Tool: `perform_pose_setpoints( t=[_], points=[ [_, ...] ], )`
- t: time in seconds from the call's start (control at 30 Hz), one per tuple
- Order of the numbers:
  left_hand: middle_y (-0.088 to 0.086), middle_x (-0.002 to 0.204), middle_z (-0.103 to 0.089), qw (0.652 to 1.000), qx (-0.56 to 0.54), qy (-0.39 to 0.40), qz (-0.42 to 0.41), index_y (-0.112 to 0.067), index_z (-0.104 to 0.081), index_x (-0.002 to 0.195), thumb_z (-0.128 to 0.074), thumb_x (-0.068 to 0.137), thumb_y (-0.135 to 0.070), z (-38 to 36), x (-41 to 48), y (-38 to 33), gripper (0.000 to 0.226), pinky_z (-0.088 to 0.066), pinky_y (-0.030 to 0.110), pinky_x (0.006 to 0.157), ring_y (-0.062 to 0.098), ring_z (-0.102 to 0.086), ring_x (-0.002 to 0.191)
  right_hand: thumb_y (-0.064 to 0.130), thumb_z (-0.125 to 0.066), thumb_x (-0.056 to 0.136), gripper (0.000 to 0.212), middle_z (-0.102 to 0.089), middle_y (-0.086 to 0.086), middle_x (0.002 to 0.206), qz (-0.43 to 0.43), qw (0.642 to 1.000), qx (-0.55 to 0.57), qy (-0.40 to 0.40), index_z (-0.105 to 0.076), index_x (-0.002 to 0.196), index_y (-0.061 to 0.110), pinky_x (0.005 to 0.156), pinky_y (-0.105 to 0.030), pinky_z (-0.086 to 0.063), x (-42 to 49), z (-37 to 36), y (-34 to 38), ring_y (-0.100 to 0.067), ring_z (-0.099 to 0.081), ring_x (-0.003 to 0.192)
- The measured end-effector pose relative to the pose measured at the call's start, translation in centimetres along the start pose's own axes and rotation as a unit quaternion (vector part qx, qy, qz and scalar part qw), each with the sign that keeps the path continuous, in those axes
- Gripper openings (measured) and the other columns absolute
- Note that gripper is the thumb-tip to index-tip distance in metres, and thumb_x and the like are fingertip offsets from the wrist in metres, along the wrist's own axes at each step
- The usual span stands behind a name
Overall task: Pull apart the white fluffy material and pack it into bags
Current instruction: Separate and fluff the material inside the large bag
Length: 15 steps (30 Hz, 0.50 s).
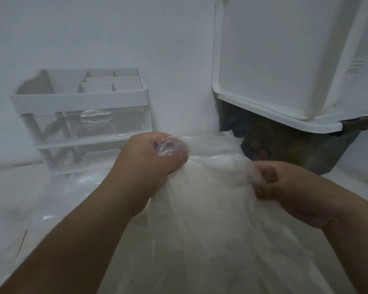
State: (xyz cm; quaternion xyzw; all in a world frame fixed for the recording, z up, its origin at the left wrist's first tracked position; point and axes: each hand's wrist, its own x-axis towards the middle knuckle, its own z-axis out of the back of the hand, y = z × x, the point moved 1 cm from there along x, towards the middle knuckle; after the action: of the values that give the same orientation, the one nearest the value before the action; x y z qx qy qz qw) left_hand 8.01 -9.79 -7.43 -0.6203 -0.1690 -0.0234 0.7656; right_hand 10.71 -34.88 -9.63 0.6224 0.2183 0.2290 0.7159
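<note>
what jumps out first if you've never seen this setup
A big mound of white fluffy material fills the centre foreground, seemingly inside a clear plastic bag. The left hand grips the bag's bunched top; the right hand pinches the mound's right edge. Behind stand a white drawer organiser at left and a dark bin with raised white lid at right.

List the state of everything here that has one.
Left hand: grips the bunched plastic bag.
Right hand: pinches the white fluffy material.
Organizer drawers: shut.
Dark storage bin: lid on.
White tray: propped upright on the bin's lid.
</note>
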Motion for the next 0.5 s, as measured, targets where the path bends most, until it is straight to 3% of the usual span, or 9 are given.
perform_pose_setpoints(
  t=[0.07,0.13,0.3,0.33,0.43,0.5],
  points=[
    [0.001,0.08,-0.077,0.998,0.054,0.02,-0.032,-0.015,-0.077,0.083,-0.078,0.08,-0.006,-0.3,-0.3,-0.3,0.01,-0.051,0.023,0.072,0.012,-0.068,0.071,0.054,-0.09,0.056,0.077,-0.071,-0.022,0.115,0.013,1.0,0.013,-0.003,-0.072,0.115,0.008,0.087,-0.042,-0.058,0.1,-0.5,0.0,-0.037,-0.069,0.104],
    [-0.002,0.077,-0.076,0.993,0.1,0.028,-0.058,-0.017,-0.076,0.082,-0.078,0.081,-0.009,-0.5,-0.5,-0.4,0.008,-0.046,0.013,0.063,0.009,-0.067,0.067,0.063,-0.088,0.052,0.076,-0.074,-0.017,0.103,0.022,1.0,-0.001,-0.022,-0.076,0.104,0.009,0.076,-0.033,-0.056,0.3,-0.9,0.1,-0.03,-0.071,0.091],
    [-0.007,0.071,-0.072,0.989,0.123,0.034,-0.071,-0.02,-0.074,0.076,-0.078,0.082,-0.01,-0.6,-0.6,-0.5,0.012,-0.042,0.01,0.055,-0.001,-0.059,0.056,0.072,-0.085,0.041,0.072,-0.075,-0.007,0.078,0.04,0.998,-0.007,-0.039,-0.08,0.082,0.014,0.061,-0.023,-0.056,-0.1,-1.3,0.5,-0.015,-0.071,0.07],
    [-0.006,0.072,-0.073,0.989,0.126,0.037,-0.073,-0.02,-0.074,0.076,-0.078,0.082,-0.01,-0.6,-0.6,-0.6,0.012,-0.043,0.012,0.056,0.003,-0.061,0.058,0.067,-0.087,0.046,0.07,-0.075,-0.011,0.084,0.038,0.999,0.019,-0.011,-0.08,0.088,0.012,0.068,-0.025,-0.057,-0.3,-1.1,0.7,-0.018,-0.071,0.077],
    [-0.004,0.074,-0.073,0.985,0.141,0.038,-0.089,-0.019,-0.074,0.077,-0.078,0.082,-0.01,-0.5,-0.7,-0.7,0.011,-0.047,0.02,0.06,0.011,-0.065,0.066,0.018,-0.079,0.068,0.065,-0.061,-0.03,0.118,0.041,0.986,0.116,0.109,-0.06,0.124,-0.008,0.093,-0.044,-0.047,-1.1,-0.6,1.5,-0.037,-0.06,0.109],
    [-0.006,0.074,-0.072,0.982,0.157,0.035,-0.101,-0.02,-0.074,0.077,-0.078,0.082,-0.012,-0.4,-0.7,-0.9,0.011,-0.047,0.021,0.061,0.011,-0.065,0.066,0.02,-0.083,0.067,0.075,-0.059,-0.027,0.127,0.051,0.984,0.109,0.131,-0.055,0.132,-0.005,0.095,-0.041,-0.047,-1.3,-0.1,1.7,-0.036,-0.056,0.117]
  ],
)
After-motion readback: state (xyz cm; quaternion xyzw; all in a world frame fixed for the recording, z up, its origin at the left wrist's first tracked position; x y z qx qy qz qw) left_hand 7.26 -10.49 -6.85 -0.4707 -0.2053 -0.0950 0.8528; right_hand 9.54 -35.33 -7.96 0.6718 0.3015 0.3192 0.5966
